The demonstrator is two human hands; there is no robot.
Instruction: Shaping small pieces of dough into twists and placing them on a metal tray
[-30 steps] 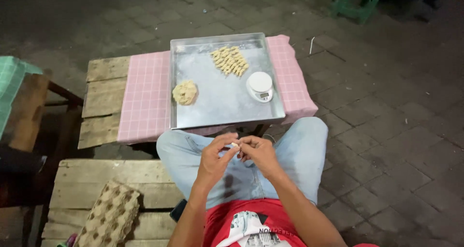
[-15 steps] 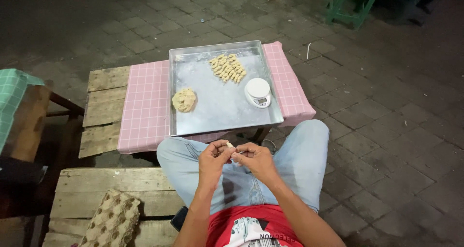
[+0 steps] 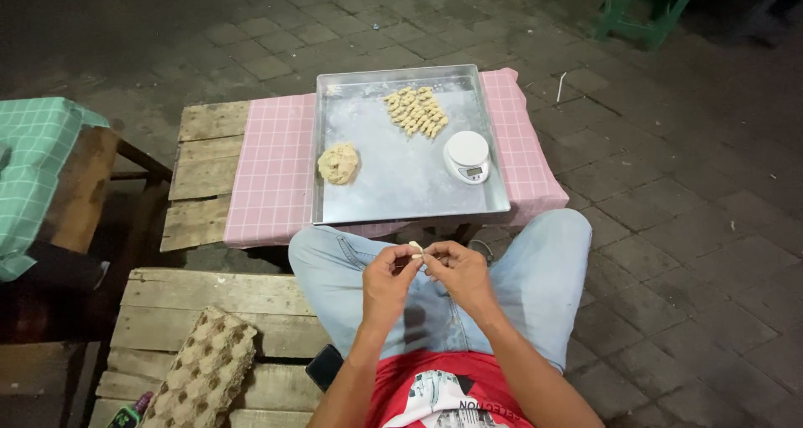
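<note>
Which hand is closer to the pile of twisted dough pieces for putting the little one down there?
Probably the right hand. Both hands pinch the small dough piece over the lap, but the pile of twisted pieces lies toward the tray's right side, while the left hand is nearer the dough ball.

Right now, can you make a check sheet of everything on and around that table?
Surface: metal tray on pink checked cloth over a wooden pallet table.
Job's things: dough lump, pile of shaped dough pieces, small dough piece pinched between both hands.
Clutter: small white scale on the tray; egg carton on a lower pallet.
Hands: left hand and right hand together over the lap.
Cables: nothing seen.
Surroundings: paved ground, green checked cloth at left, green stool beyond.
</note>
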